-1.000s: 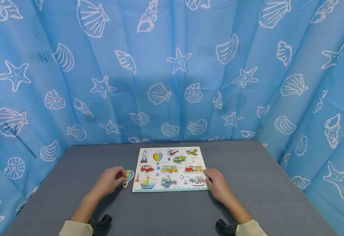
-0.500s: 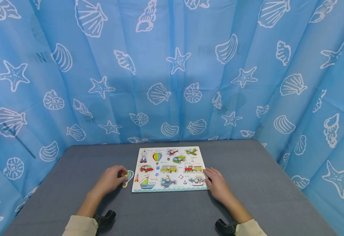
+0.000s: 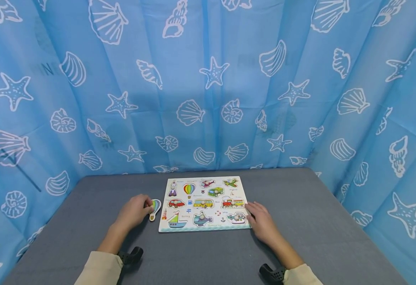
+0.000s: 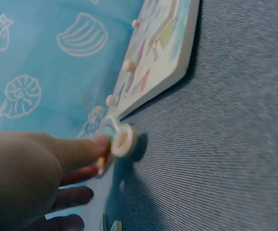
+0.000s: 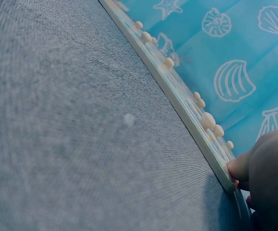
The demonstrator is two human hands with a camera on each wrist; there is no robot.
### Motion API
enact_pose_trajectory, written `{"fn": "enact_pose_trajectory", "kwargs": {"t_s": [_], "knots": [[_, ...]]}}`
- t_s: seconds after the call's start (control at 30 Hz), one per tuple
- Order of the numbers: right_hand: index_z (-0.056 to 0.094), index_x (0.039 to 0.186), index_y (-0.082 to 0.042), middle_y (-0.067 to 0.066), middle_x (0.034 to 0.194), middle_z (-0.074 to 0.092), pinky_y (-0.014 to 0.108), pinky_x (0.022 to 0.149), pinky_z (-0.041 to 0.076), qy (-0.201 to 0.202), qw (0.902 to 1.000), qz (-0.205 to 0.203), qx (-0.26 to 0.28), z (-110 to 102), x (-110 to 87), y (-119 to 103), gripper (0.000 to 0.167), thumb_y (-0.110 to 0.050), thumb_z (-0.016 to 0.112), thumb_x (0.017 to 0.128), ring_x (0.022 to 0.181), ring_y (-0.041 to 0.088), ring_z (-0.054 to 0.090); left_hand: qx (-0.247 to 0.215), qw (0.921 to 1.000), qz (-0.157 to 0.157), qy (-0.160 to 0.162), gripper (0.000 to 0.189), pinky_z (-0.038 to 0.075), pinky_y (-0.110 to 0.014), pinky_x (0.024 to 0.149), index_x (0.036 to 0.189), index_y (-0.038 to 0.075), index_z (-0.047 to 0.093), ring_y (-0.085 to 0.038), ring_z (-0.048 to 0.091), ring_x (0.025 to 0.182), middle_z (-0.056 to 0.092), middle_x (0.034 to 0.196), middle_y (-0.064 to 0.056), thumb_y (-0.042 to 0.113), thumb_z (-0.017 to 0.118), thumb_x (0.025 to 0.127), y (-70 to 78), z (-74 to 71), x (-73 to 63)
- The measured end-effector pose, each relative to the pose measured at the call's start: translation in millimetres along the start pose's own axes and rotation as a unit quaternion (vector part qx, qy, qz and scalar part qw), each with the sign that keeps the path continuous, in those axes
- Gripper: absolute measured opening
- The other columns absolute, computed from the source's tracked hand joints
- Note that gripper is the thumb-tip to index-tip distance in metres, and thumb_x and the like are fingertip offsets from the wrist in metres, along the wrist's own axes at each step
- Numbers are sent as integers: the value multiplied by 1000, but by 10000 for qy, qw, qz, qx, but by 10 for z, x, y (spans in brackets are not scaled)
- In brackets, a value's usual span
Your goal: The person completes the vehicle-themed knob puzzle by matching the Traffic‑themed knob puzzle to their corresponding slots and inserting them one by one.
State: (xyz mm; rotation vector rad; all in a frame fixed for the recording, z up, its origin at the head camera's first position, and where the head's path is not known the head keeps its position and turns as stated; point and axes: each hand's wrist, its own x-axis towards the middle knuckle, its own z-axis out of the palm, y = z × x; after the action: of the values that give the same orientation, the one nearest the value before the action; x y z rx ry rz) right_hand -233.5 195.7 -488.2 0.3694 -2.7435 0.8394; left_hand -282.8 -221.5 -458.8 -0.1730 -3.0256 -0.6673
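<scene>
My left hand (image 3: 134, 212) pinches a hot-air balloon puzzle piece (image 3: 155, 209) between thumb and fingers, just left of the puzzle board (image 3: 215, 213). Seen edge-on in the left wrist view, the balloon piece (image 4: 124, 140) is at the fingertips, close over the table, and its shadow falls beside it. The white board carries several vehicle pieces with round knobs, and a printed balloon picture (image 3: 189, 189) shows at its upper left. At the board's right edge rests my right hand (image 3: 263, 222), thumb and fingertips touching it. In the right wrist view the thumb (image 5: 238, 167) presses on the board's rim.
Grey cloth covers the table (image 3: 201, 257) around the board. A blue curtain (image 3: 208, 130) with white shells and starfish hangs behind and along both sides. Each wrist wears a black strap mount, such as the left one (image 3: 132, 255).
My left hand has moved slightly forward, away from me, with the balloon piece, which has also turned a little. The right hand keeps its place at the board's edge.
</scene>
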Motion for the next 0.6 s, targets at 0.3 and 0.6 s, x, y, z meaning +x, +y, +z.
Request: {"fn": "enact_pose_trajectory", "kwargs": {"t_s": [0.3, 0.6], "knots": [[60, 125, 8, 25, 129, 56, 56, 103, 31, 50, 9999, -94, 27, 7, 7, -2, 37, 1, 62, 89, 127, 44, 42, -313, 9967, 374, 656, 13, 40, -36, 66, 94, 9, 60, -18, 48, 73, 51, 84, -2, 19, 68, 92, 76, 11, 182], [61, 123, 8, 25, 127, 57, 56, 102, 32, 123, 9997, -187, -28, 2, -5, -6, 35, 3, 62, 88, 126, 45, 44, 90, 9936, 612, 947, 16, 41, -36, 65, 96, 12, 60, -17, 47, 73, 51, 85, 0, 26, 67, 93, 238, 27, 402]]}}
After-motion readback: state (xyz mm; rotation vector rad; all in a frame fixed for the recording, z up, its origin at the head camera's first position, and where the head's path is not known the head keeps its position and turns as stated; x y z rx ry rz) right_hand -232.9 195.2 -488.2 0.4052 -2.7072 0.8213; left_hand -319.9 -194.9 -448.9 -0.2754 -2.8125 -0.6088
